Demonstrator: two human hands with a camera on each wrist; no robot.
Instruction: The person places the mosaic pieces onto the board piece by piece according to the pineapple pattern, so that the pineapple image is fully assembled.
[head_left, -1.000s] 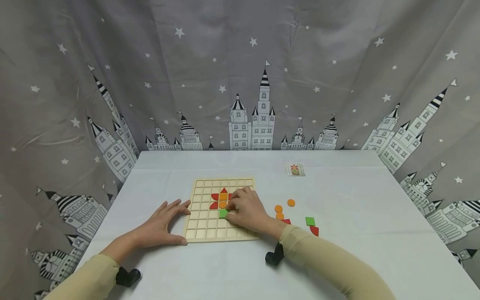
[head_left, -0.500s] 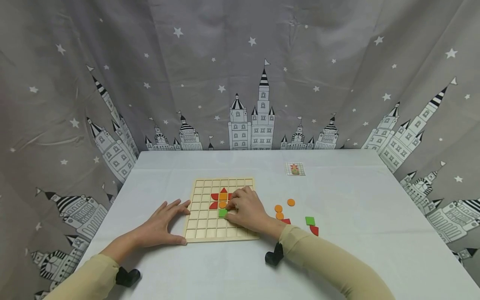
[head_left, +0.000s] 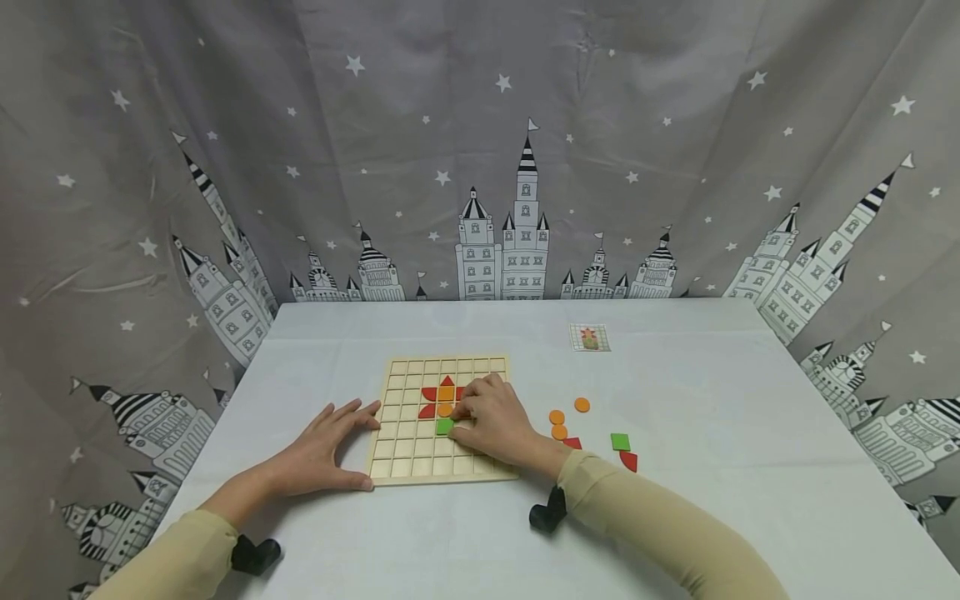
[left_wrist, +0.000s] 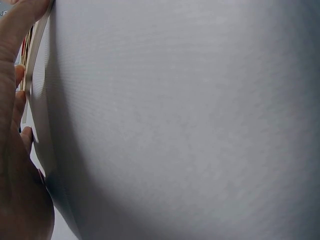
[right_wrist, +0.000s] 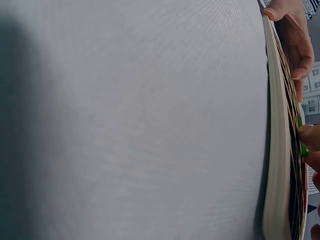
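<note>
The right hand (head_left: pixel 497 423) pinched the green square (head_left: pixel 444 427) between its fingers on the grid board (head_left: pixel 403 467). The left hand (head_left: pixel 322 450), fingers spread, touched the board's left edge. Virtually nothing had shifted within the second; seating appeared unfinished.

A gray curtain (head_left: pixel 637 50) fills the upper half of the head view, falling in soft vertical folds and running down both sides. White stars (head_left: pixel 503 82) are scattered over it. At center stands a printed tall tower (head_left: pixel 527 217) with a striped spire and pennant; domed buildings (head_left: pixel 380 271) flank it, and castles (head_left: pixel 228 292) lean along the left and right edges. A white table (head_left: pixel 750 433) spreads across the lower frame, its far edge against the curtain.
</note>
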